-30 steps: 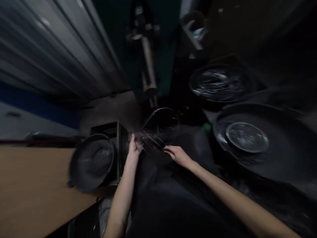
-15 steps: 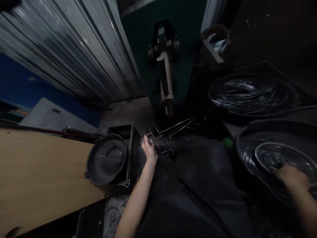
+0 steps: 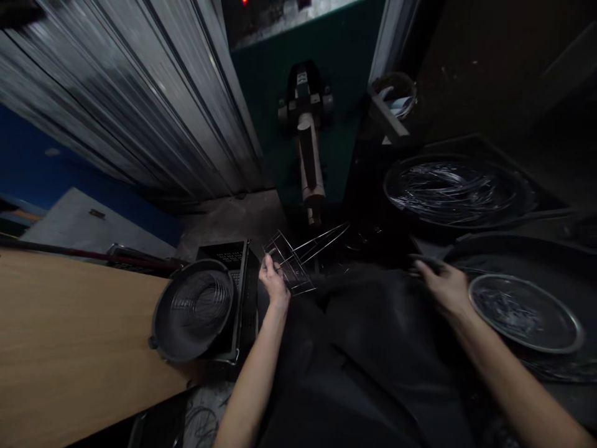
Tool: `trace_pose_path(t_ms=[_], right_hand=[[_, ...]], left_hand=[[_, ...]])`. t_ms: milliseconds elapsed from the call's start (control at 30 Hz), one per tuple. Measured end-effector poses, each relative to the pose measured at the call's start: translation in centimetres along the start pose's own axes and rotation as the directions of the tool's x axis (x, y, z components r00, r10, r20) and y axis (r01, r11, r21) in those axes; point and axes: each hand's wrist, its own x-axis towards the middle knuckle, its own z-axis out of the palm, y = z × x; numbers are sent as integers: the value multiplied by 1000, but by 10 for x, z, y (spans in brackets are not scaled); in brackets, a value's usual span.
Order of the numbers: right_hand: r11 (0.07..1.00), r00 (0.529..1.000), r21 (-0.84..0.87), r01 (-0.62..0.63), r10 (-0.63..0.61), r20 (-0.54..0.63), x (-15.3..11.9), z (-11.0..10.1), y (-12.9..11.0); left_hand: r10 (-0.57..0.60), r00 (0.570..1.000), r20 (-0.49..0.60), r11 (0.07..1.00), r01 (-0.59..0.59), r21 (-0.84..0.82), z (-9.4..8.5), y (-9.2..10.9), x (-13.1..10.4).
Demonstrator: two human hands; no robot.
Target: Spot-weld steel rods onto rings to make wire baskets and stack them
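My left hand (image 3: 274,278) is closed on the near left side of a thin wire frame (image 3: 298,261). The frame is a bent grid of shiny rods, with a long narrow loop pointing away to the right, held above my dark apron (image 3: 373,336). To the right, my right hand (image 3: 443,285) is raised in front of a round clear-rimmed dish (image 3: 578,336), which holds small metal pieces. Its fingers are pressed together; what they pinch is too dark and small to name.
Ahead stands a machine (image 3: 310,149) with a pale cylindrical arm. Long wires fill a wide basin (image 3: 525,193) at the right, behind a larger dark basin (image 3: 504,246). On the left, a dark bowl (image 3: 163,317) of wire rings rests on a black crate (image 3: 249,292) beside a wooden board (image 3: 84,330).
My right hand has come out of the clear-rimmed dish and moved left toward the wire frame. My left hand still holds the frame. The whole view has shifted slightly.
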Motion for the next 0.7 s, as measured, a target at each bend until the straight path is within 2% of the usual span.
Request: trace_pose_path(t_ms=[33,67,133,233,400,700], right_hand=[[996,998,79,-40,36,60,-4,24,-17],[966,982,209,-152,124,143,-7,47,-33],[875,937,362,-321,238,256,-13,86,-62],[778,901,475,-412,272,336,-18,121,-93],[656,887,602,-455,273,373,-20,137,-117],[589,851,615,-525,339,401,-25,144,-130]], left_hand=[[2,1000,1,1000,-2,0,0,1,1],[4,1000,-2,1000,-4,-3,-1,1,2],[9,1000,-9,1000,-9,-18,-2,2,3],[-4,1000,-18,999,3,-35,-5,4,5],[-3,999,-40,1000,2,-18,-8,3,10],[-29,999,-38,1000,28,-7,-6,0,20]])
